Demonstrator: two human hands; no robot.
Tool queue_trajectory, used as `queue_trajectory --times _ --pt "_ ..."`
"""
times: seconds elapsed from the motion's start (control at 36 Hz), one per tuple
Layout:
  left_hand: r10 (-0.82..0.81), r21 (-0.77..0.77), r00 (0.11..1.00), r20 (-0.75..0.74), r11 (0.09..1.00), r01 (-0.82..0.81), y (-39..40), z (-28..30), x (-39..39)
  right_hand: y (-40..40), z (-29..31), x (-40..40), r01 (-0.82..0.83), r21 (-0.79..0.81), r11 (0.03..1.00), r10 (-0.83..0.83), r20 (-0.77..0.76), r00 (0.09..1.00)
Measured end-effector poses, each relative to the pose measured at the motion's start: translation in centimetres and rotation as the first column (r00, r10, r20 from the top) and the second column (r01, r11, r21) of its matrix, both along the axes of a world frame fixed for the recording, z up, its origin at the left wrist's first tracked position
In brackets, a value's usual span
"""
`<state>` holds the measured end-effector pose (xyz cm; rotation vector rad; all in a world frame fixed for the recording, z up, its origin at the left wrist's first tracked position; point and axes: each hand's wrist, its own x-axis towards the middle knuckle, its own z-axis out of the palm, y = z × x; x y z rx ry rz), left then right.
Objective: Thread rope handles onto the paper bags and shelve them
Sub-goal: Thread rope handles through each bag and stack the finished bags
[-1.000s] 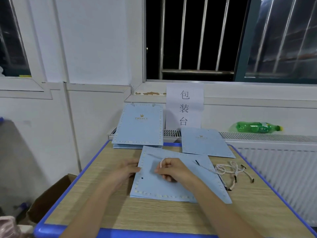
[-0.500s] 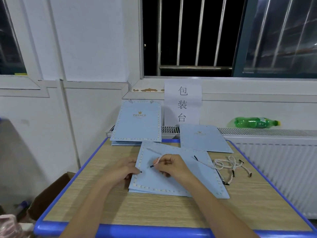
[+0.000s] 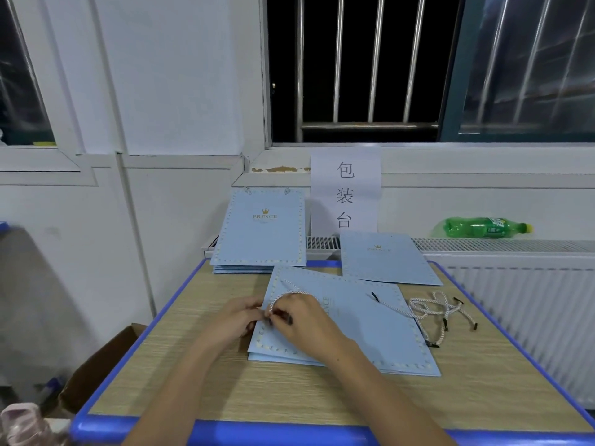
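Wood-grain table (image 3: pixel 199 387) nearest, a flat blue paper bag (image 3: pixel 363 333) is steadied at its edge by the left hand (image 3: pixel 236 320) while a white rope handle (image 3: pixel 283 296) is pinched at a hole by the right hand (image 3: pixel 301 320), spare ropes (image 3: pixel 434 312) and an unthreaded bag (image 3: pixel 386 259) are left beyond, and a threaded stack (image 3: pixel 260 233) is leaned farthest, unshelved.

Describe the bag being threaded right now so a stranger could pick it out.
On the wooden table under the barred window, find the nearest light-blue paper bag, lying flat. Unlike the leaning bag stack and single bag behind it, both hands work on its left edge.
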<state>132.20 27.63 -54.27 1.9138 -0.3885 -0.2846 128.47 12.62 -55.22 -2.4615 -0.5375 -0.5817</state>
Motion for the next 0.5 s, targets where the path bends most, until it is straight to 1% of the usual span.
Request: queue_trajectory --times 0.08,0.22,0.31,0.36,0.39,0.44,0.5 --pt "0.018 -0.027 1.0 -0.011 0.999 -0.018 0.1 -0.01 -0.07 0.01 -0.02 -0.2 -0.009 0.055 0.998 0.01 -0.029 1.0" --pt "0.049 -0.015 0.999 -0.01 0.999 -0.049 0.03 0.04 0.02 -0.02 -0.3 -0.24 0.022 0.264 0.964 0.007 -0.11 0.994" --pt "0.073 -0.016 0.997 -0.008 0.997 -0.073 0.1 -0.02 0.05 0.09 -0.5 0.03 0.043 0.321 0.946 -0.002 -0.129 0.992" --pt "0.122 -0.016 0.992 -0.012 0.992 -0.123 0.19 -0.06 0.11 0.29 -0.66 0.2 0.043 0.352 0.935 0.004 -0.131 0.991" --pt "0.17 -0.034 0.985 -0.029 0.985 -0.171 0.3 -0.14 0.22 0.44 -0.65 0.15 0.036 0.377 0.926 0.016 -0.133 0.991" --pt "0.247 -0.134 0.962 -0.119 0.956 -0.262 0.45 -0.27 0.41 0.7 -0.52 -0.14 0.021 0.445 0.895 0.045 -0.139 0.989" --pt "0.269 -0.242 0.94 -0.211 0.917 -0.317 0.44 -0.17 0.54 0.87 -0.39 -0.36 0.004 0.478 0.878 0.065 -0.127 0.99"
